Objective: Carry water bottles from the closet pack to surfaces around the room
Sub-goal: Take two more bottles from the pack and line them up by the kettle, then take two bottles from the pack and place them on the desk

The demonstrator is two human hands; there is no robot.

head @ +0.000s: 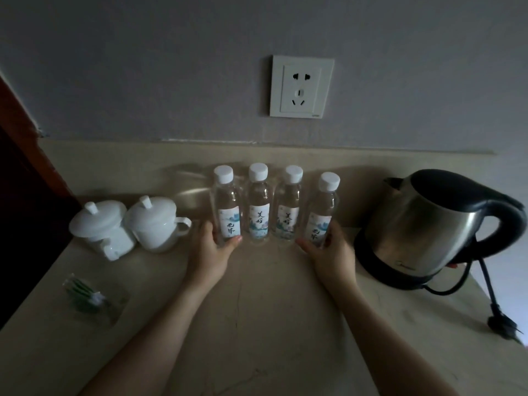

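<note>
Several clear water bottles with white caps and printed labels stand upright in a row on the beige stone counter [263, 310], near the back wall. My left hand [210, 252] grips the base of the leftmost bottle [227, 207]. My right hand [331, 252] grips the base of the rightmost bottle [323, 210]. Between them stand two more bottles [259, 204] [287, 207], side by side and free of my hands.
Two white lidded cups [130, 224] sit at the left. A steel electric kettle [428, 224] stands on its black base at the right, its cord and plug [504, 328] lying unplugged. A packet of green items [91, 295] lies front left. A wall socket [301, 87] is above.
</note>
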